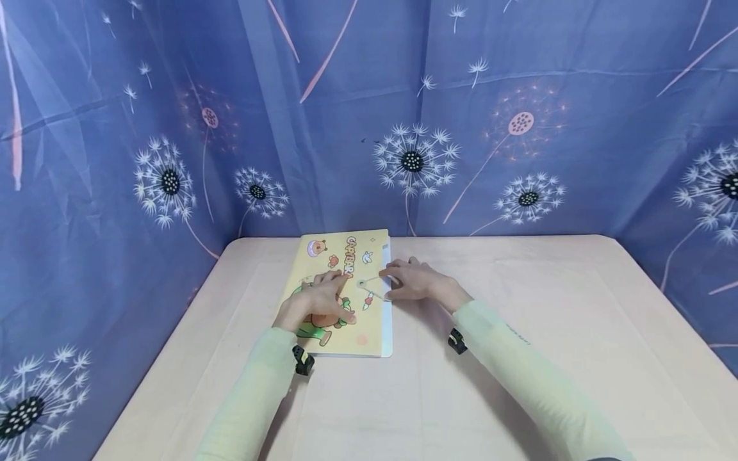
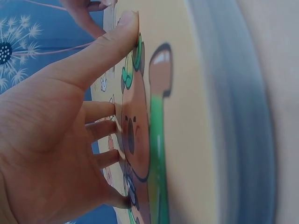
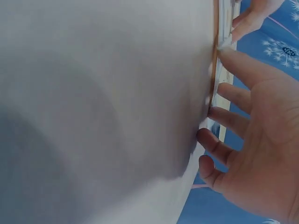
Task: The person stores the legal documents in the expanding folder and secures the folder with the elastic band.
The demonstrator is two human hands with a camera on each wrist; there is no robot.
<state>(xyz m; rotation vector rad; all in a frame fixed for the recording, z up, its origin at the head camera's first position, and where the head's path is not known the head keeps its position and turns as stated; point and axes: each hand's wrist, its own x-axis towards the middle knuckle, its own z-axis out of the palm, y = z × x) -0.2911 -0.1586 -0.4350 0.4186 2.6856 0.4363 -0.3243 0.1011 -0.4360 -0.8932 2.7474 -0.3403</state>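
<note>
A yellow folder (image 1: 373, 330) with a cartoon capybara cover lies on the table, its pale pages showing along the right edge. A clear triangular flap with a snap button (image 1: 361, 283) reaches over the cover from that edge. My left hand (image 1: 323, 299) rests on the capybara picture, fingers spread and fingertips on the cover. In the left wrist view the thumb (image 2: 105, 53) lies out straight over the cover. My right hand (image 1: 418, 280) is at the folder's right edge, thumb and forefinger at the base of the flap. The right wrist view shows its fingertips (image 3: 212, 112) along the edge.
The table (image 1: 548, 320) has a pale cloth and runs out to both sides of the folder. A blue curtain (image 1: 346, 160) with dandelion prints hangs behind and beside it, close to the folder's far edge. Each wrist wears a small black camera (image 1: 457, 341).
</note>
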